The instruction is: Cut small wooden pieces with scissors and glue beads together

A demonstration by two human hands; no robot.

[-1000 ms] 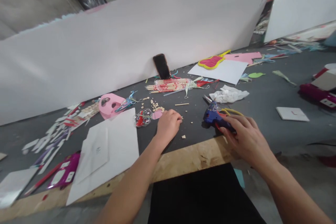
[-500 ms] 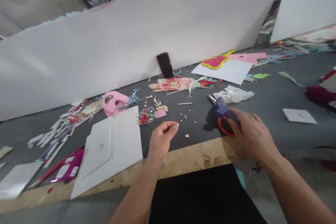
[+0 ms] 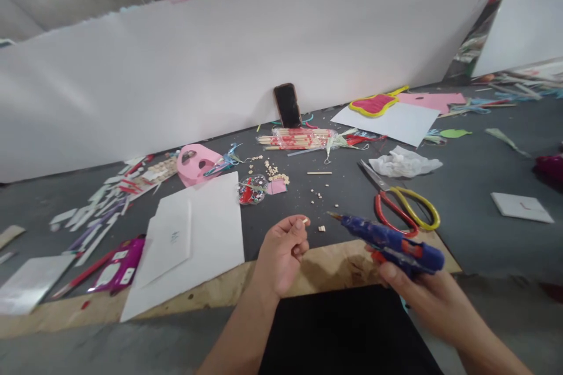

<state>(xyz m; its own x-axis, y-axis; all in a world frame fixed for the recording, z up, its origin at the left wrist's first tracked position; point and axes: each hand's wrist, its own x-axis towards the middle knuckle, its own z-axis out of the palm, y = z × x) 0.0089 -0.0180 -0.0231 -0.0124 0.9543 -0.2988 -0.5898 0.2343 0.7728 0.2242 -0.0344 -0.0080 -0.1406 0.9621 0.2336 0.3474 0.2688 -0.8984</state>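
Between thumb and forefinger, my left hand (image 3: pixel 284 252) pinches a tiny pale wooden piece (image 3: pixel 305 221). My right hand (image 3: pixel 416 293) is wrapped round the handle of a blue glue gun (image 3: pixel 387 240), whose nozzle points left toward my left hand without touching it. Behind the glue gun, scissors (image 3: pixel 407 209) with one red and one yellow handle lie on the dark tabletop. Several small wooden bits (image 3: pixel 321 228) are scattered beyond my left hand, near a thin stick (image 3: pixel 319 173). A larger heap of wooden bits (image 3: pixel 277 173) lies by a pink paper square (image 3: pixel 277 187).
A phone (image 3: pixel 288 105) leans against the white partition (image 3: pixel 197 70). Packed sticks (image 3: pixel 299 138) lie before it. White sheets (image 3: pixel 215 222) and a purple pack (image 3: pixel 118 266) are at left. Crumpled tissue (image 3: pixel 404 162) and a white square (image 3: pixel 522 207) are at right.
My right hand has lifted the glue gun and swung it left and nearer to me, uncovering the scissors. My left hand keeps its pinch on the small piece. The view has shifted slightly.
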